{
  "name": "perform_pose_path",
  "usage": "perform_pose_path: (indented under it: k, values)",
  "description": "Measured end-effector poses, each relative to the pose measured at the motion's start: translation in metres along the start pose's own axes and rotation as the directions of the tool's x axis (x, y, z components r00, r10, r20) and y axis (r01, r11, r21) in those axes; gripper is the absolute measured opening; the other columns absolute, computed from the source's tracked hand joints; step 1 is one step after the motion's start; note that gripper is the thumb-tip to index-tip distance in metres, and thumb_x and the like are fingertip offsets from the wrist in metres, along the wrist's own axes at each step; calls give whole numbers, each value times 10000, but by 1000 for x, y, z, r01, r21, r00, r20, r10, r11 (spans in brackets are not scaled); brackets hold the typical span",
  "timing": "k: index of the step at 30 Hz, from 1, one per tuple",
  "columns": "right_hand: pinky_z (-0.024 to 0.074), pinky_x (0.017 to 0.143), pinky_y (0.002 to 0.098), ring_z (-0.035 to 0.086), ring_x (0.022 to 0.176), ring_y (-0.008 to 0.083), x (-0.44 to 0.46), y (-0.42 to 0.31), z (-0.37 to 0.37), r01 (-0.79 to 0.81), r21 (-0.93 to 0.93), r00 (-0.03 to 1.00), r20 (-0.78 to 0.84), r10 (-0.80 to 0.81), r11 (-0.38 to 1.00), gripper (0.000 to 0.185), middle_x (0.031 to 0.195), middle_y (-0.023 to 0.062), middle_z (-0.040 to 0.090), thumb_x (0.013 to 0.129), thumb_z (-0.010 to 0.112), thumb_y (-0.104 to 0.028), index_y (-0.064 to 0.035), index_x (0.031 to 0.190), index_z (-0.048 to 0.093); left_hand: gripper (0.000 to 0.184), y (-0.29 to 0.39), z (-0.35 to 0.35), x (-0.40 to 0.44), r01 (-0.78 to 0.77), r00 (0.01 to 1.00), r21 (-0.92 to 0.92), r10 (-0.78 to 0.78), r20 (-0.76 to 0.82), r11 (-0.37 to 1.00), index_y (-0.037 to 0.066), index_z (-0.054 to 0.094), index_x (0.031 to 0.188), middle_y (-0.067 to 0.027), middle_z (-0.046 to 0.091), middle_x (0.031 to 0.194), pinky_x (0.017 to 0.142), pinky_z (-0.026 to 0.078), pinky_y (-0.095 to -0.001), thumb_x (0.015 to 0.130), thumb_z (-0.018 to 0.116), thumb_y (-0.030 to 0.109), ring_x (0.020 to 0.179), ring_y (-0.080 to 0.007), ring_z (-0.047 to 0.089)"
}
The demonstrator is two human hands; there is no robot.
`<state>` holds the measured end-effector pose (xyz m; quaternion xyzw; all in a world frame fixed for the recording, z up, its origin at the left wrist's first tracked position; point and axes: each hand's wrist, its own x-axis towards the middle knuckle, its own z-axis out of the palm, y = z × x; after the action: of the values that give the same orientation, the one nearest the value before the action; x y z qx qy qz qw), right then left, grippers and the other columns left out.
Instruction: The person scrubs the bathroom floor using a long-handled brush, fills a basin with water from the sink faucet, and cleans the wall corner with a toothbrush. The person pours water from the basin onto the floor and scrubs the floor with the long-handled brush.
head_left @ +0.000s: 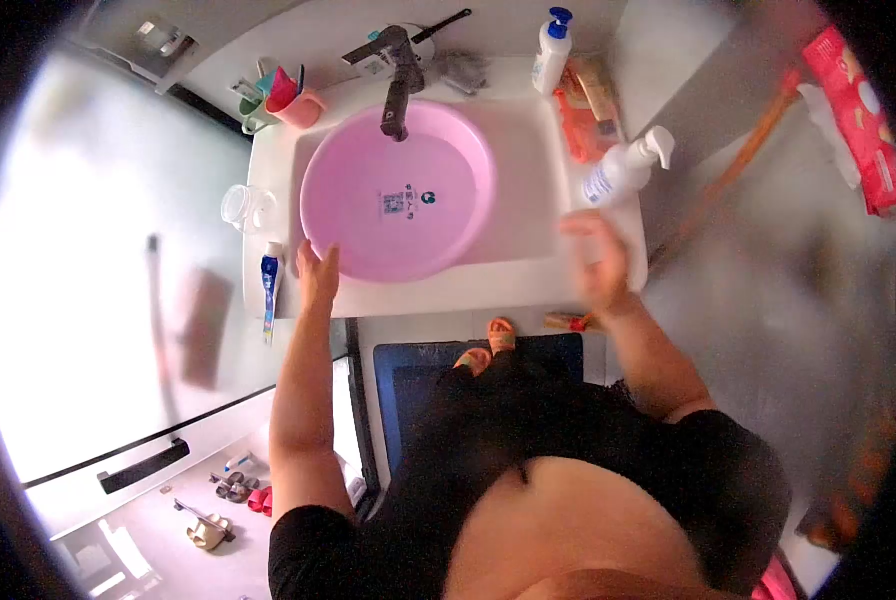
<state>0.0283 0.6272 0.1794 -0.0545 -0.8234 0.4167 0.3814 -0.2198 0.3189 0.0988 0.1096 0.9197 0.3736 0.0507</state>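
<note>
A round pink washbasin [443, 235] sits in the white sink [533, 190], under the dark faucet [396, 100]. Its bottom carries a small printed label. My left hand [318, 275] grips the near-left rim of the basin, thumb toward the inside. My right hand [600, 262] is above the sink's right front edge, apart from the basin. Motion blurs it, but its fingers look loosely curved and apart, and nothing shows in it. Nearest to it is a white pump bottle [618, 175], tilted in this view.
A toothpaste tube [270, 280] and a clear jar [248, 208] are on the left counter. Cups [298, 105] stand behind them. Another pump bottle [552, 55] is at the back right. A red package [858, 120] is at far right. A dark mat [398, 375] lies below.
</note>
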Motion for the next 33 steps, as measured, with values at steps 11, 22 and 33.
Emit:
perform_pose_path:
  k: [11,22,33]
  values:
    - [394,814,359,510,930,293,69,160,169,-824,-147,524,173,834,548,566,1056,201,490,696,581,-264,26,1132,367,391,-63,32,70,298,949,20,-295,-109,954,-87,520,901,-218,572,813,644,451,-365,660,581,216,732,-302,572]
    - [444,674,324,559,767,215,82,220,129,-424,-195,797,385,466,885,368,864,132,580,686,574,-174,22,994,527,327,-46,-7,69,163,987,-42,-162,19,986,-63,538,870,-137,563,716,521,429,-330,667,596,186,606,-201,537]
    - [424,627,307,549,672,223,51,62,56,-806,165,587,102,803,568,263,756,120,575,659,550,-124,29,873,542,292,10,-31,6,156,982,-328,-110,154,932,-68,501,900,-119,549,820,606,433,-289,704,575,135,707,-187,533]
